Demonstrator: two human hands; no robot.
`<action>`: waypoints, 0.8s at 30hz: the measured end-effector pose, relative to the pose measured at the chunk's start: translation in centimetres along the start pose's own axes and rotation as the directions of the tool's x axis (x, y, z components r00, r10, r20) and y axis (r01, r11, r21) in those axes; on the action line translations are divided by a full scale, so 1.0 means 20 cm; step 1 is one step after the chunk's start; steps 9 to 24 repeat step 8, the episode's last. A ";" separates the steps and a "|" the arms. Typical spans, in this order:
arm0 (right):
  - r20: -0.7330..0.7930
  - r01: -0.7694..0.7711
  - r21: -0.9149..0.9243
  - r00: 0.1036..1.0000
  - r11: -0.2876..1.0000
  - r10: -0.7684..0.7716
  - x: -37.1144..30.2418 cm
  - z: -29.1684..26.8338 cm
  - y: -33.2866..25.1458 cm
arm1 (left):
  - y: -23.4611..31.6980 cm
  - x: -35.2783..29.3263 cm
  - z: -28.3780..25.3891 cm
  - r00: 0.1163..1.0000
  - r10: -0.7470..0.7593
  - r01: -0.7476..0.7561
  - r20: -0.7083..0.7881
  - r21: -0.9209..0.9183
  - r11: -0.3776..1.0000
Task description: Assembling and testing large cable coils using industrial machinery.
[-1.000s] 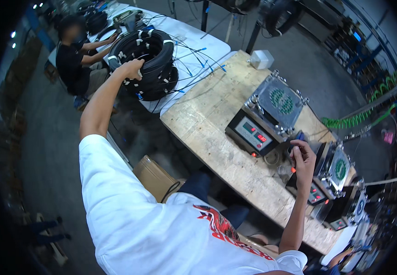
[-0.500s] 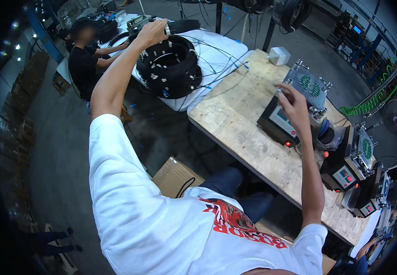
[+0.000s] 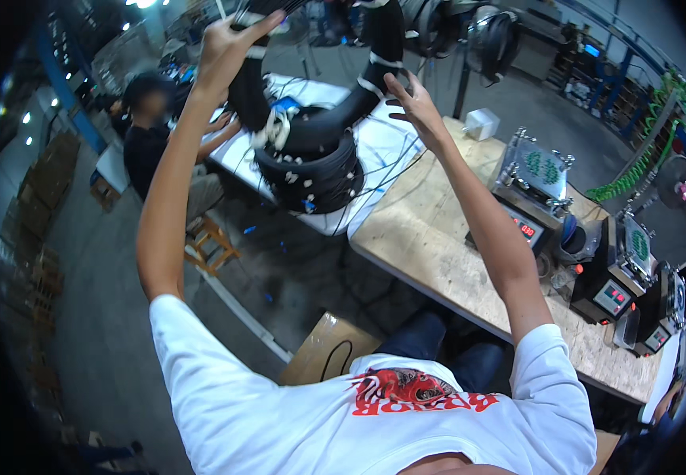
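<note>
A large coil of black cable [image 3: 385,39] bound with white ties hangs tilted over the table, its top cut off by the picture's edge. My left hand [image 3: 230,51] is closed on the coil's upper left side, thumb pointing right. On the opposite side my right hand [image 3: 418,109] has its fingers spread, close beside the coil; whether it touches is not clear. Below sits a stack of similar black coils [image 3: 311,178] with white and blue bits on them. The raised coil's lower curve overlaps the top of this stack.
The stack stands on a white-covered table [image 3: 268,190]. A wooden workbench [image 3: 414,245] at right bears several machines [image 3: 537,170] with clamped green-dotted plates, and a white box [image 3: 482,124]. A co-worker [image 3: 149,134] sits at left. A carton [image 3: 323,336] and wooden stool [image 3: 216,247] are below.
My left hand has lifted a coil up from the stack. My right hand has moved left from the nearest machine to the coil's right side. That machine's display now shows red digits.
</note>
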State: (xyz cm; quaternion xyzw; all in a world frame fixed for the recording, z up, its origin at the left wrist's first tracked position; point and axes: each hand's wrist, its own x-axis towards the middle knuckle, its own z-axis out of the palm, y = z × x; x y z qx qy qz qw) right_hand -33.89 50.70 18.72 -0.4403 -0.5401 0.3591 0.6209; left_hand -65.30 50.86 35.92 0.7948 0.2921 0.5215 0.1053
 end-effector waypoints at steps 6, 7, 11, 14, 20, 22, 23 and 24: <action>-0.314 0.141 -0.002 0.940 0.990 -0.135 -0.13 -0.57 -0.03 | 0.06 -0.27 0.25 0.932 -0.360 0.295 0.034 -0.646 0.704; -0.225 0.070 0.093 0.973 0.993 -0.048 -0.18 -0.63 -0.01 | 0.03 -0.30 0.34 0.944 -0.328 0.250 -0.025 -0.595 0.764; -0.126 -0.016 0.184 0.991 0.983 0.040 -0.25 -0.66 0.00 | 0.03 -0.33 0.41 0.951 -0.297 0.211 -0.080 -0.535 0.818; -0.126 -0.016 0.184 0.991 0.983 0.040 -0.25 -0.66 0.00 | 0.03 -0.33 0.41 0.951 -0.297 0.211 -0.080 -0.535 0.818; -0.126 -0.016 0.184 0.991 0.983 0.040 -0.25 -0.66 0.00 | 0.03 -0.33 0.41 0.951 -0.297 0.211 -0.080 -0.535 0.818; -0.126 -0.016 0.184 0.991 0.983 0.040 -0.25 -0.66 0.00 | 0.03 -0.33 0.41 0.951 -0.297 0.211 -0.080 -0.535 0.818; -0.126 -0.016 0.184 0.991 0.983 0.040 -0.25 -0.66 0.00 | 0.03 -0.33 0.41 0.951 -0.297 0.211 -0.080 -0.535 0.818; -0.126 -0.016 0.184 0.991 0.983 0.040 -0.25 -0.66 0.00 | 0.03 -0.33 0.41 0.951 -0.297 0.211 -0.080 -0.535 0.818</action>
